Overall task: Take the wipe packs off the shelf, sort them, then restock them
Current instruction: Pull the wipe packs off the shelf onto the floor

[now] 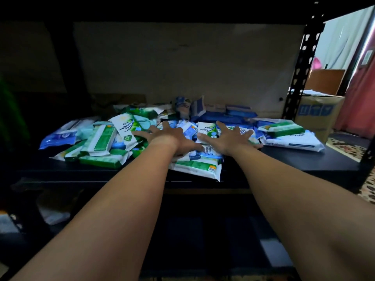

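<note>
This looks like a dim home storeroom: a black metal shelf [284, 159] stands against a bare wall, with a cardboard box [316, 114], pink curtain [357, 102] and patterned rug [345, 147] beside it.

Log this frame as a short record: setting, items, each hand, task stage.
setting: dark metal shelf, dim light
items: mixed pile of wipe packs, green and blue together, unsorted
left hand: fingers spread flat on the pile
right hand: fingers spread flat on the pile
beside shelf: cardboard box on the floor at right
task stage: packs not yet off the shelf
</note>
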A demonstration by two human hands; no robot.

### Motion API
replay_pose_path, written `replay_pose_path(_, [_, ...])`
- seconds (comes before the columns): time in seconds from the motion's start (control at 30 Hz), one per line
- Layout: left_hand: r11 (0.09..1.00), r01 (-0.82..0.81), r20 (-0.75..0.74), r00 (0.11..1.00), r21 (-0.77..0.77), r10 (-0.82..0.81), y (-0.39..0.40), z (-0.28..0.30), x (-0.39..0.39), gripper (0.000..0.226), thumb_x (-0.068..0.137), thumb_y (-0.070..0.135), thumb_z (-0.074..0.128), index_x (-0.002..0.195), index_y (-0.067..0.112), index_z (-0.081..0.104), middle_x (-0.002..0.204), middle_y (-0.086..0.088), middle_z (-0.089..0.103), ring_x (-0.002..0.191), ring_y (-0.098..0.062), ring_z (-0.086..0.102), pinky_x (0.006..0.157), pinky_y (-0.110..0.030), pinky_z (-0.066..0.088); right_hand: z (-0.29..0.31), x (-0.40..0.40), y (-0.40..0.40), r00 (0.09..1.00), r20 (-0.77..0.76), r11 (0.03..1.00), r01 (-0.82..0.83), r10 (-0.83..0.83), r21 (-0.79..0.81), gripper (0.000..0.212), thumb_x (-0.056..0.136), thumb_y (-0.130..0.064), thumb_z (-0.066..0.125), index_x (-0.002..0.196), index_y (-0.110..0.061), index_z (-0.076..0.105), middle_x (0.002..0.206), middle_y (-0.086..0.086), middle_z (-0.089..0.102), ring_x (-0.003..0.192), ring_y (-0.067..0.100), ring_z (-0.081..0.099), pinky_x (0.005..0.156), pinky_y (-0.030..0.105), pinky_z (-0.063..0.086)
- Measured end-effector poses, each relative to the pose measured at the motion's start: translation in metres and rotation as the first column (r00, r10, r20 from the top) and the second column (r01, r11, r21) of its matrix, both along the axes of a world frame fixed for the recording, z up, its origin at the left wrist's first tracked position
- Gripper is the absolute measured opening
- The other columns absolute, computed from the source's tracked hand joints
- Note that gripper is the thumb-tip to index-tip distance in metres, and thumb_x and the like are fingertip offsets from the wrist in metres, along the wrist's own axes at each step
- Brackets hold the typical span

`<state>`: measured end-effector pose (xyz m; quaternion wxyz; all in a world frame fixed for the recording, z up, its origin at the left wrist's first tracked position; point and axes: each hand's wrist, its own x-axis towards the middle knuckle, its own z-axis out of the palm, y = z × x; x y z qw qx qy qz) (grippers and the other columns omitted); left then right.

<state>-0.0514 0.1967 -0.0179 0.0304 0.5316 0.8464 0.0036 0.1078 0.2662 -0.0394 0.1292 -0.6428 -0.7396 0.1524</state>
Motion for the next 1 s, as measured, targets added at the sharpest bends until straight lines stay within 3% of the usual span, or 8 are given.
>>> replay_pose_path(0.2, [0.979, 0.037, -0.179, 0.984, 0.202, 0.0, 0.019, -0.015, -0.009, 0.077, 0.085, 0.08, 0.036, 0.149, 0.037, 0.04, 0.153, -0.02, 0.035, 0.138, -0.048, 0.03, 0.11, -0.053, 0.017, -0.011, -0.02, 0.042, 1.0, -0.021, 0.999, 0.021, -0.022, -0.041, 0.144, 0.03, -0.11, 0.032, 0.157, -0.047, 0.007, 0.169, 0.01, 0.004, 0.151, 0.048, -0.009, 0.106, 0.08, -0.003])
replay_pose_path(0.33, [0.957, 0.077, -0.243, 0.97, 0.279, -0.007, 0.024, -0.017, 0.0, 0.067, 0.09, 0.07, 0.042, 0.141, 0.028, 0.051, 0.141, -0.018, 0.048, 0.128, -0.044, 0.043, 0.105, -0.05, 0.031, -0.006, -0.028, 0.052, 0.996, -0.034, 0.997, 0.077, -0.077, -0.003, 0.114, 0.06, -0.088, 0.046, 0.15, -0.018, 0.038, 0.159, 0.018, 0.03, 0.147, 0.048, 0.018, 0.11, 0.075, 0.016])
replay_pose_path(0.43, [0.956, 0.071, -0.176, 0.984, 0.283, -0.021, 0.023, -0.015, 0.009, 0.06, 0.092, 0.06, 0.049, 0.141, 0.024, 0.051, 0.145, -0.018, 0.044, 0.133, -0.047, 0.038, 0.107, -0.058, 0.035, -0.008, -0.025, 0.05, 0.99, -0.121, 0.993, 0.081, -0.071, 0.081, 0.089, 0.07, -0.073, 0.055, 0.135, -0.012, 0.049, 0.149, 0.019, 0.038, 0.139, 0.046, 0.029, 0.105, 0.057, 0.035])
replay_pose_path(0.57, [0.975, 0.033, -0.073, 0.997, 0.222, -0.017, 0.021, -0.011, 0.031, 0.058, 0.091, 0.052, 0.055, 0.142, 0.024, 0.045, 0.152, -0.018, 0.029, 0.136, -0.047, 0.028, 0.106, -0.056, 0.032, -0.009, -0.018, 0.043, 0.978, -0.206, 0.978, 0.082, -0.042, 0.191, 0.055, 0.084, -0.051, 0.064, 0.113, -0.006, 0.056, 0.137, 0.021, 0.045, 0.127, 0.044, 0.041, 0.093, 0.043, 0.036])
replay_pose_path(0.67, [0.95, 0.032, 0.021, 0.999, 0.311, -0.041, 0.023, -0.011, 0.039, 0.049, 0.092, 0.036, 0.062, 0.136, 0.02, 0.05, 0.146, -0.017, 0.034, 0.13, -0.047, 0.034, 0.1, -0.052, 0.039, -0.007, -0.012, 0.037, 0.975, -0.223, 0.959, 0.066, -0.003, 0.275, 0.042, 0.086, -0.044, 0.068, 0.101, -0.009, 0.05, 0.128, 0.02, 0.052, 0.114, 0.043, 0.052, 0.085, 0.042, 0.044])
replay_pose_path(0.8, [0.884, 0.046, 0.13, 0.984, 0.465, -0.12, 0.019, -0.015, 0.047, 0.031, 0.09, 0.012, 0.067, 0.12, 0.017, 0.061, 0.132, -0.012, 0.043, 0.125, -0.045, 0.039, 0.082, -0.049, 0.047, 0.002, 0.001, 0.028, 0.971, -0.231, 0.928, 0.036, 0.055, 0.372, 0.032, 0.091, -0.028, 0.065, 0.113, -0.007, 0.054, 0.121, 0.019, 0.058, 0.104, 0.04, 0.06, 0.075, 0.038, 0.046])
replay_pose_path(0.9, [0.832, 0.109, 0.104, 0.975, 0.544, -0.196, 0.015, -0.014, 0.048, 0.029, 0.088, 0.002, 0.065, 0.113, 0.016, 0.068, 0.128, -0.013, 0.05, 0.124, -0.045, 0.042, 0.089, -0.054, 0.05, 0.01, 0.013, 0.021, 0.967, -0.242, 0.918, 0.019, 0.084, 0.395, 0.03, 0.094, -0.024, 0.065, 0.116, -0.006, 0.056, 0.118, 0.019, 0.061, 0.102, 0.038, 0.062, 0.073, 0.034, 0.044])
replay_pose_path(1.0, [0.779, 0.154, 0.083, 0.963, 0.607, -0.256, 0.01, -0.011, 0.047, 0.045, 0.089, 0.004, 0.066, 0.131, 0.022, 0.065, 0.139, -0.008, 0.047, 0.127, -0.043, 0.041, 0.095, -0.053, 0.049, 0.016, 0.024, 0.011, 0.972, -0.218, 0.921, 0.006, 0.086, 0.39, 0.036, 0.098, -0.028, 0.063, 0.122, -0.005, 0.052, 0.12, 0.021, 0.06, 0.104, 0.039, 0.062, 0.073, 0.036, 0.042])
